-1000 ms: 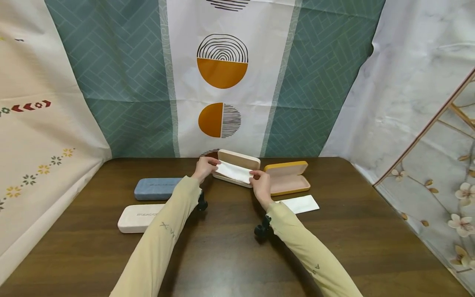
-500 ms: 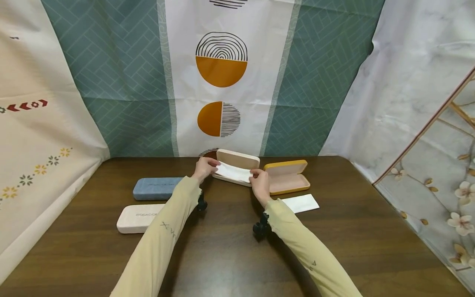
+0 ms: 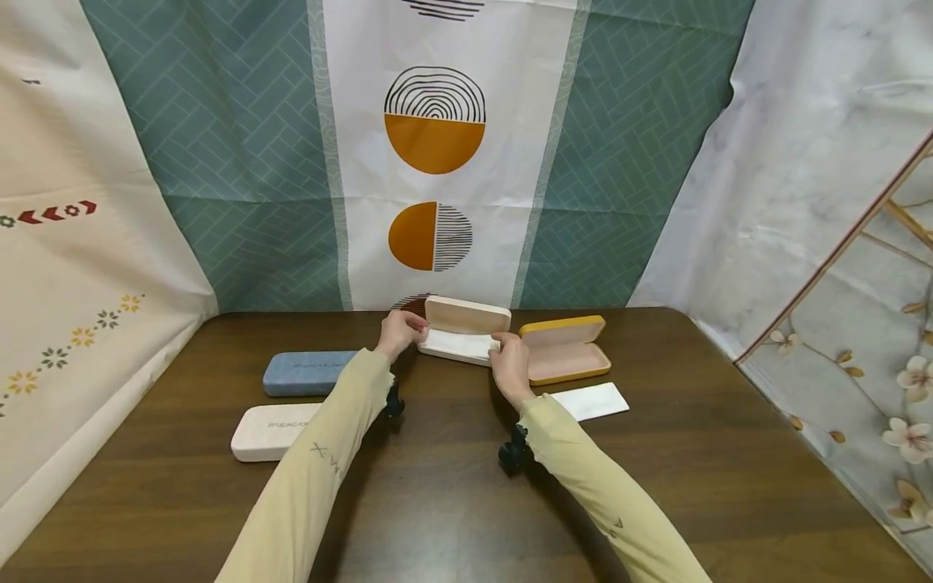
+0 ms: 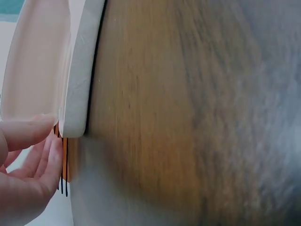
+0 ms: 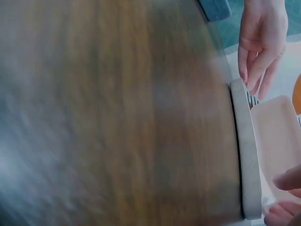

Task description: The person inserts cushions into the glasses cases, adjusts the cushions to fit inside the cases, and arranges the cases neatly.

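Fingers first: the right hand (image 3: 513,364) has its thumb and fingers closed on the right end of a white cloth (image 3: 459,344). The left hand (image 3: 399,330) is at the other end, and in its wrist view there's a little gap between thumb and index fingertip, right by the case's corner. Can't tell if it's gripping the cloth, the case or nothing.

The cloth is lying in the lower half of the open white case (image 3: 468,316), lid tipped up behind it. Neither wrist view helps much: both hands get cut off by the frame edge in their own view, the wood is blurry and the cloth barely shows.

Count-wise I get four cases, two open and two closed, plus two cloths. The other open one is the yellow case (image 3: 563,332), just right of the right hand. The loose cloth (image 3: 596,401) is on the table (image 3: 437,502) in front of it, left end hidden by the right sleeve (image 3: 605,494).

Over on the left are the blue case (image 3: 306,374) and the beige case (image 3: 273,433). The left sleeve (image 3: 306,486) blocks their right ends, so the beige one's lettering gets cut off. Behind everything hangs a patterned curtain (image 3: 627,121).
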